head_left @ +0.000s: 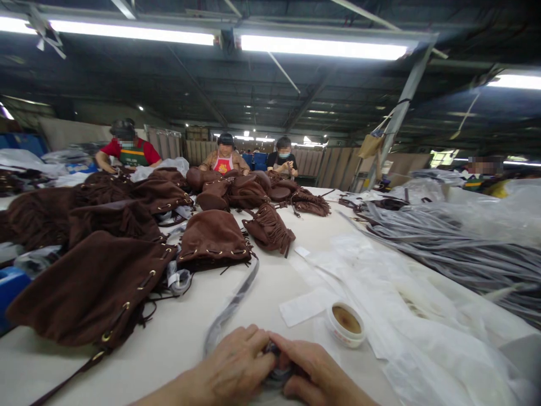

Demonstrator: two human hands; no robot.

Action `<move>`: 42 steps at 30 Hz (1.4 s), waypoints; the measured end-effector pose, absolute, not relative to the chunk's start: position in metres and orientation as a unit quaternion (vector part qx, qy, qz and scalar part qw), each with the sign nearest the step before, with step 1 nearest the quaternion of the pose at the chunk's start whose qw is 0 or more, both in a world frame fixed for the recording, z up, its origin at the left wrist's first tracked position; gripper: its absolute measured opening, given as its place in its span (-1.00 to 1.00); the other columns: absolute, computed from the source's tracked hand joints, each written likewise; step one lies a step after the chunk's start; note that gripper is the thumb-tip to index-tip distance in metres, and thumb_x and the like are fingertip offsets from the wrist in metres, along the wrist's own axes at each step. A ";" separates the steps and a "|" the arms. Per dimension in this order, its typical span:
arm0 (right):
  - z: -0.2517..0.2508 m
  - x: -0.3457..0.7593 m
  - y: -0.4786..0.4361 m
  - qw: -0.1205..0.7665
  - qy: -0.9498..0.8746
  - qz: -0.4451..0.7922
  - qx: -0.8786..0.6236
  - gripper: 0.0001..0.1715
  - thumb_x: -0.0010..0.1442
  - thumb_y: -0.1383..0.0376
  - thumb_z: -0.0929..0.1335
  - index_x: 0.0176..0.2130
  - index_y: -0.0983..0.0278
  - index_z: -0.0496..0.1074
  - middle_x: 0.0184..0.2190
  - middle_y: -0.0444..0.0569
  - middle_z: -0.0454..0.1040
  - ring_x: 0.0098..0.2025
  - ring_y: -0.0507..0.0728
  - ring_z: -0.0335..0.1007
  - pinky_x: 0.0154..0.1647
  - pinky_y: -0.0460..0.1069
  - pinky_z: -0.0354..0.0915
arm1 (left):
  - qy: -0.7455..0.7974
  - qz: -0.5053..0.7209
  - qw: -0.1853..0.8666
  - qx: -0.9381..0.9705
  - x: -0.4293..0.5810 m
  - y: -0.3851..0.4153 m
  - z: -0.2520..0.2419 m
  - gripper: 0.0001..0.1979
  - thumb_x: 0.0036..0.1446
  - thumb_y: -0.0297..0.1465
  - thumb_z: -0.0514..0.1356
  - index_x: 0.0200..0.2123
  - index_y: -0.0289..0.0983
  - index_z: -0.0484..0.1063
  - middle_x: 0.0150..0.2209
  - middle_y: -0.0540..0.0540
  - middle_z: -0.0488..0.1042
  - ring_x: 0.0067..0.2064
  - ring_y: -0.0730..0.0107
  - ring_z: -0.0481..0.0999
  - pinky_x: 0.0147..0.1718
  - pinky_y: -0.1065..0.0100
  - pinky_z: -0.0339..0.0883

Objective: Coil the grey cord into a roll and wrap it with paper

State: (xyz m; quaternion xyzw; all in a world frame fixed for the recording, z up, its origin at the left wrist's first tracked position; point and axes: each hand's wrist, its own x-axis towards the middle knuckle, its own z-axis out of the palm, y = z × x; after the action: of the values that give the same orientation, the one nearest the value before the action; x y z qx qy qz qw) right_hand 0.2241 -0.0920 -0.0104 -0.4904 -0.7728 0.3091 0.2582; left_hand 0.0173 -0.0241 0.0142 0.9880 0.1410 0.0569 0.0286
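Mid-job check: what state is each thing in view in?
Left hand: curled onto the coil
Right hand: curled onto the coil
Coil: held, partly hidden by the hands
Strap: trailing along the table
Tub: open, upright
Front bag: lying down
Grey straps: loosely heaped
Lights: on

Wht tub (355,340) nr plastic sheeting (439,344), lts (321,47) o/head

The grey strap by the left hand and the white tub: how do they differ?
The grey strap is long, narrow and curved; the white tub is squat and round. The strap disappears behind the left hand, while the tub stands beyond the right hand, apart from it. Both are on the pale table.
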 end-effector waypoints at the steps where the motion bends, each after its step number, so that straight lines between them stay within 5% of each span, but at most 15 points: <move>1: -0.007 0.226 -0.091 0.259 -0.770 0.317 -0.489 -0.14 -0.01 0.44 0.30 0.28 0.17 0.17 -0.04 -0.05 0.53 -0.06 0.17 0.42 0.00 0.00 0.30 | 0.135 0.053 0.037 0.989 0.014 -0.021 0.021 -0.81 0.23 -0.46 0.13 -0.09 -0.20 0.30 -0.07 -0.09 0.38 -0.10 0.25 0.37 -0.11 0.26 0.35; 4: -0.002 0.224 -0.091 0.247 -0.765 0.314 -0.504 -0.08 -0.05 0.45 0.29 0.30 0.18 0.13 0.00 -0.03 0.51 -0.02 0.19 0.42 0.04 0.03 0.28 | 0.152 0.047 0.035 0.987 0.017 -0.019 0.015 -0.85 0.22 -0.49 0.10 -0.14 -0.22 0.31 -0.09 -0.13 0.36 -0.09 0.19 0.34 -0.10 0.19 0.34; 10: -0.009 0.200 -0.099 0.191 -0.716 0.242 -0.627 0.15 -0.10 0.51 0.24 0.38 0.24 -0.28 0.08 0.13 0.45 -0.01 0.32 0.45 0.01 0.13 0.33 | 0.248 0.091 0.077 0.961 0.043 -0.042 -0.029 -0.70 0.15 -0.57 0.10 -0.03 -0.32 0.27 -0.05 -0.22 0.35 -0.07 0.12 0.33 -0.12 0.15 0.38; 16: -0.015 0.210 -0.093 0.263 -0.717 0.303 -0.570 0.08 -0.10 0.48 0.33 0.35 0.17 -0.04 -0.21 -0.09 0.55 -0.25 0.14 0.45 -0.16 -0.03 0.35 | 0.232 0.077 0.121 0.962 0.027 -0.029 -0.017 -0.83 0.21 -0.50 0.13 -0.12 -0.23 0.32 -0.11 -0.09 0.36 -0.17 0.28 0.41 -0.20 0.31 0.40; 20: -0.015 0.224 -0.088 0.271 -0.738 0.312 -0.534 -0.01 -0.08 0.47 0.36 0.31 0.13 0.09 -0.26 -0.15 0.51 -0.40 0.04 0.35 -0.31 -0.10 0.30 | 0.126 0.087 0.051 0.987 0.011 -0.005 0.004 -0.78 0.23 -0.49 0.12 -0.06 -0.17 0.30 -0.04 -0.08 0.32 -0.14 0.31 0.42 -0.19 0.32 0.39; 23: -0.016 0.227 -0.087 0.276 -0.755 0.282 -0.524 -0.05 -0.04 0.44 0.35 0.31 0.20 0.08 -0.24 -0.10 0.54 -0.31 0.09 0.40 -0.21 -0.05 0.33 | 0.062 0.097 -0.029 0.993 0.015 -0.003 0.000 -0.88 0.23 -0.49 0.12 -0.15 -0.26 0.32 -0.11 -0.09 0.38 -0.18 0.28 0.41 -0.21 0.28 0.38; 27: -0.018 0.220 -0.089 0.244 -0.777 0.239 -0.529 0.04 -0.06 0.50 0.26 0.36 0.23 -0.08 0.05 0.05 0.47 -0.01 0.21 0.43 0.03 0.05 0.31 | 0.104 0.146 -0.081 0.981 0.036 -0.024 -0.037 -0.94 0.21 -0.49 0.11 -0.22 -0.30 0.33 -0.25 -0.11 0.44 -0.29 0.23 0.42 -0.42 0.28 0.35; 32: -0.023 0.211 -0.093 0.206 -0.760 0.229 -0.572 0.08 -0.03 0.51 0.23 0.38 0.22 -0.23 0.05 0.14 0.48 -0.04 0.29 0.47 -0.05 0.10 0.37 | 0.180 0.154 -0.066 0.969 0.049 -0.040 -0.046 -0.81 0.16 -0.51 0.12 -0.12 -0.33 0.32 -0.22 -0.17 0.48 -0.31 0.19 0.45 -0.50 0.30 0.31; 38: -0.010 0.231 -0.085 0.250 -0.751 0.328 -0.516 -0.03 -0.01 0.42 0.37 0.33 0.18 0.03 -0.21 -0.09 0.56 -0.26 0.13 0.45 -0.18 -0.02 0.36 | 0.025 0.091 0.069 0.993 0.022 -0.005 0.013 -0.82 0.11 -0.47 0.24 -0.25 -0.23 0.28 -0.19 0.02 0.46 -0.24 0.37 0.42 -0.20 0.36 0.32; 42: -0.009 0.227 -0.085 0.259 -0.757 0.306 -0.516 -0.08 -0.01 0.47 0.28 0.32 0.24 0.07 0.09 0.04 0.45 0.03 0.20 0.41 0.09 0.05 0.29 | 0.101 0.128 0.066 0.984 0.030 -0.012 -0.013 -0.81 0.10 -0.56 0.17 -0.22 -0.25 0.28 -0.15 -0.07 0.46 -0.24 0.31 0.43 -0.25 0.35 0.36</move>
State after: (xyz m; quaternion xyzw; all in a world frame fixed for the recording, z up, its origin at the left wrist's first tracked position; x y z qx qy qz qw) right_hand 0.2268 -0.0847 -0.0087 -0.5155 -0.7571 0.3062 0.2592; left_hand 0.0297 -0.0120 -0.0130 0.9844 0.1005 0.1281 0.0660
